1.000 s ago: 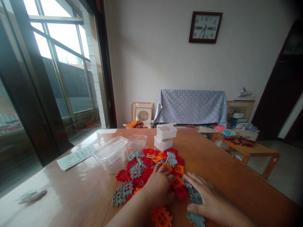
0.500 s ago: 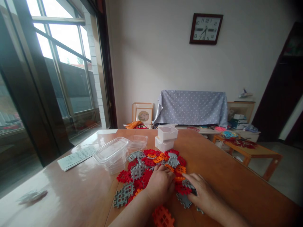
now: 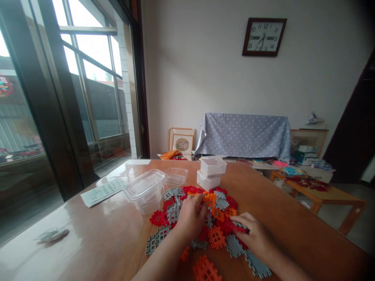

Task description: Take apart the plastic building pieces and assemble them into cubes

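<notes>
A pile of flat plastic interlocking tiles, toothed at the edges, lies on the table in red, orange and grey. My left hand point(image 3: 191, 216) is over the pile's middle with curled fingers; its fingertips are close to an orange tile point(image 3: 210, 199), and what they grip is hidden. At the pile's right side, my right hand point(image 3: 255, 231) pinches interlocking tiles point(image 3: 240, 227), grey and dark red, seen nearly edge-on. Below it lie grey tiles point(image 3: 258, 265). A single orange-red tile point(image 3: 206, 269) sits at the near edge, apart from the pile.
Clear lidded containers point(image 3: 145, 191) stand left of the pile. Two small white boxes point(image 3: 213, 167) are stacked behind it. Written paper sheets point(image 3: 102, 192) and a small plastic packet point(image 3: 52, 235) are on the table's left. A low wooden side table point(image 3: 331, 193) stands at the right.
My left hand has moved slightly left and away from me, uncovering orange and grey tiles. My right hand now pinches tiles. The whole view has shifted a little.
</notes>
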{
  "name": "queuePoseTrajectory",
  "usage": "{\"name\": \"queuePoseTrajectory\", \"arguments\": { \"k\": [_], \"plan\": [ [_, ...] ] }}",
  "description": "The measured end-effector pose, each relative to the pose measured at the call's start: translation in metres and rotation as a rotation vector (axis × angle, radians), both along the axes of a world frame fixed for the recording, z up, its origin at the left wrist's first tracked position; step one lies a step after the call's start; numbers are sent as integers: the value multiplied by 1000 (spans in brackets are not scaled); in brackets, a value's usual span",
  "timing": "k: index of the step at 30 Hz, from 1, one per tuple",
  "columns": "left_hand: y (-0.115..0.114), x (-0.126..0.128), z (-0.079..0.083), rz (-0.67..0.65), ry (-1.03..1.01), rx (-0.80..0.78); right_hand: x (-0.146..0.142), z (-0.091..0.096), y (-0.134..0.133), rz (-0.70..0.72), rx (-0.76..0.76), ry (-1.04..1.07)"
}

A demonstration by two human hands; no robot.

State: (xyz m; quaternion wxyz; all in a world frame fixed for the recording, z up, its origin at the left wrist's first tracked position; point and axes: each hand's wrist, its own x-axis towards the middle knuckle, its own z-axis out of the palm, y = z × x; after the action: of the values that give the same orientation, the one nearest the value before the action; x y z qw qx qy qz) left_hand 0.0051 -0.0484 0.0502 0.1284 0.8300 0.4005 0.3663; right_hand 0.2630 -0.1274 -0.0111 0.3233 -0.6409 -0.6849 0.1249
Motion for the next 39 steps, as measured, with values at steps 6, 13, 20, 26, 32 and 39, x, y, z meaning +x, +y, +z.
{"name": "queuePoseTrajectory", "arguments": {
  "k": [6, 13, 20, 26, 32, 39],
  "plan": [
    [25, -25, -1, 205, -114, -108, -17, 14, 29, -47, 107, 69],
    [37, -39, -4, 318, -86, -81, -71, 34, 74, -55, 129, 216],
    [24, -29, 0, 219, -110, 55, -77, 38, 77, -11, 109, 540],
    [13, -20, 4, 46, -7, 12, -53, 41, 53, -74, 130, 607],
    [-9, -11, 16, -231, 183, -52, -8, 31, 0, -83, -37, 308],
    [-27, 1, 8, -412, 459, -24, 16, 13, -59, 44, -272, -116]
  ]
}}
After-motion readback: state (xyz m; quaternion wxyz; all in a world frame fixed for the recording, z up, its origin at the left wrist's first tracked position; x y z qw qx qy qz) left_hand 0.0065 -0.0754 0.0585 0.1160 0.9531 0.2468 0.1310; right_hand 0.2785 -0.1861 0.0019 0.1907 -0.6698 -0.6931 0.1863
